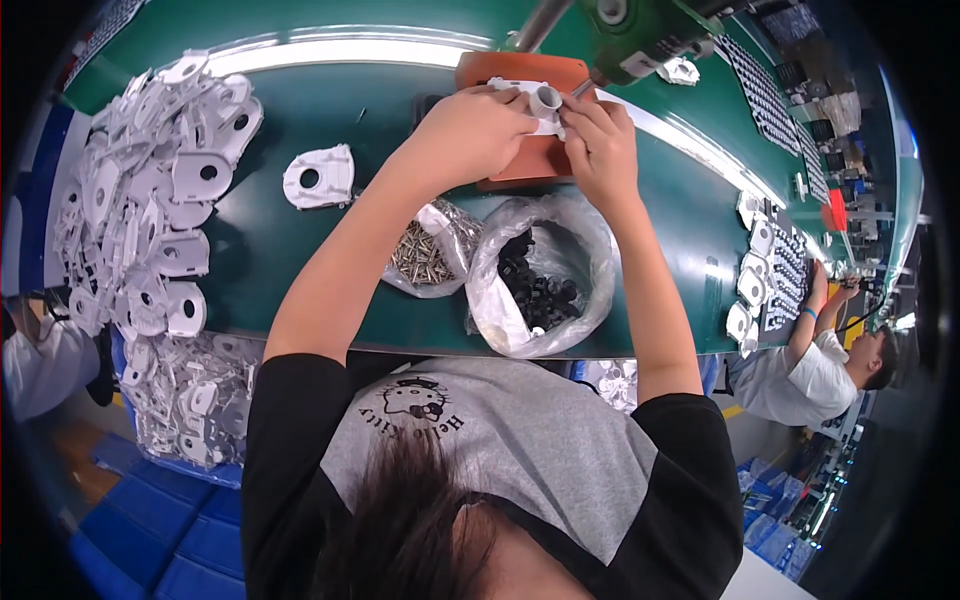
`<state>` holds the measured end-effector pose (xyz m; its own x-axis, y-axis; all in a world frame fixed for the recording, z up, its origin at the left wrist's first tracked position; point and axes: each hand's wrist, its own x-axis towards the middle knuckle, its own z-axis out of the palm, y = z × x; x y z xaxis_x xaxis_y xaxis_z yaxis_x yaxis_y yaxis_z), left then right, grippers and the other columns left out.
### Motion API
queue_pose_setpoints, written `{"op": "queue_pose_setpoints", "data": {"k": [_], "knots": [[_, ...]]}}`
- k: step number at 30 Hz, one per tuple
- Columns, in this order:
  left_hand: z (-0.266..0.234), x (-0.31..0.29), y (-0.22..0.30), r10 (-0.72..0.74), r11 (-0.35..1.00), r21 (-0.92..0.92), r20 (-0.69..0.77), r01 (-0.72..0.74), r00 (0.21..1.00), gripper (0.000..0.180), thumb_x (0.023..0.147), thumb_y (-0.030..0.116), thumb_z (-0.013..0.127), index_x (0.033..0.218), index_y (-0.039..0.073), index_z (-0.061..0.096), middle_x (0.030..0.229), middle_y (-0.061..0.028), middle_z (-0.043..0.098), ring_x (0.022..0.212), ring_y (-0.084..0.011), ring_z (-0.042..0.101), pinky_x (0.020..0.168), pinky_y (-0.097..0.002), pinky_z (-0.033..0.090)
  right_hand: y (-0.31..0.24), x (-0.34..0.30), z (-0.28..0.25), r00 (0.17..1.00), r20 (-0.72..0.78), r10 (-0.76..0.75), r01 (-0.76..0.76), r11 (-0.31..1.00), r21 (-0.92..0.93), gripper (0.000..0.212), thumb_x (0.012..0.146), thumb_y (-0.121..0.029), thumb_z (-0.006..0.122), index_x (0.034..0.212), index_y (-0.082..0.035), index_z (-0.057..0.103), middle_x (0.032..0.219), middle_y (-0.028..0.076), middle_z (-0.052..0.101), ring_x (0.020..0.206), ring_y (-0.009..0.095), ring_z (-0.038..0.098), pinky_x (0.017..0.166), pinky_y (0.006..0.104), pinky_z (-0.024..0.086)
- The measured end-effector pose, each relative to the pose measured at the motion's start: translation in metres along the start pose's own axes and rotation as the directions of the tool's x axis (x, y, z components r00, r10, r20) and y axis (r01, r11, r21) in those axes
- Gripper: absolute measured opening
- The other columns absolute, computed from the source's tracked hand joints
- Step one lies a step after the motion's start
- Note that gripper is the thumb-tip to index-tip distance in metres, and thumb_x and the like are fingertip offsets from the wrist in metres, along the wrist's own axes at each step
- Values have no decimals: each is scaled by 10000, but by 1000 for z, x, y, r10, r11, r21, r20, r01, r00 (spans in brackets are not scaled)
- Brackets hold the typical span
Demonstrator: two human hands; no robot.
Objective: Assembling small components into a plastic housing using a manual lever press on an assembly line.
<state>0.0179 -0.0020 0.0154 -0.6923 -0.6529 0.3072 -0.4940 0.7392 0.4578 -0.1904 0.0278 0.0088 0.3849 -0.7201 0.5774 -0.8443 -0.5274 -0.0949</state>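
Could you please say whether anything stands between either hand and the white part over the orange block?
Nothing visible does: the left hand and right hand both touch the white part. The bag of black pieces lies nearer the body.

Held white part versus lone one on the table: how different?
Left hand and right hand grip the held white part; the lone white part lies unheld. The held white part is over an orange fixture; the lone white part, on the green table. Both are white.

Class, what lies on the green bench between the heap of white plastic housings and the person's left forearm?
In the head view, a single white plastic housing with a round hole lies there on the green bench, close to the left forearm.
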Motion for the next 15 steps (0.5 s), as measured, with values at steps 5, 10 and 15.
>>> {"op": "queue_pose_setpoints", "data": {"k": [5,10,15], "knots": [[12,-1,-15,108,993,-23,-133,-112,985,252,780,114,547,999,122,670,1027,-70,613,943,-253,594,839,-361,467,-9,-12,-10,975,87,207,-221,953,210,236,822,-84,568,1036,-8,632,1195,100,584,1083,282,531,900,364,423],[12,-2,-21,47,988,-140,-104,-61,993,282,799,92,509,1030,122,668,1050,-73,612,957,-269,589,837,-369,463,-44,-16,-19,950,-42,309,-269,882,387,174,797,-34,600,965,-20,647,1068,117,599,967,230,575,791,297,475],[7,-2,-22,-73,982,-173,32,78,997,333,842,80,465,1114,176,633,1170,-66,587,1051,-274,548,884,-372,448,-113,-8,-6,979,199,-48,-67,844,533,159,728,-4,637,886,-20,652,833,108,597,742,252,592,661,318,493]]}}
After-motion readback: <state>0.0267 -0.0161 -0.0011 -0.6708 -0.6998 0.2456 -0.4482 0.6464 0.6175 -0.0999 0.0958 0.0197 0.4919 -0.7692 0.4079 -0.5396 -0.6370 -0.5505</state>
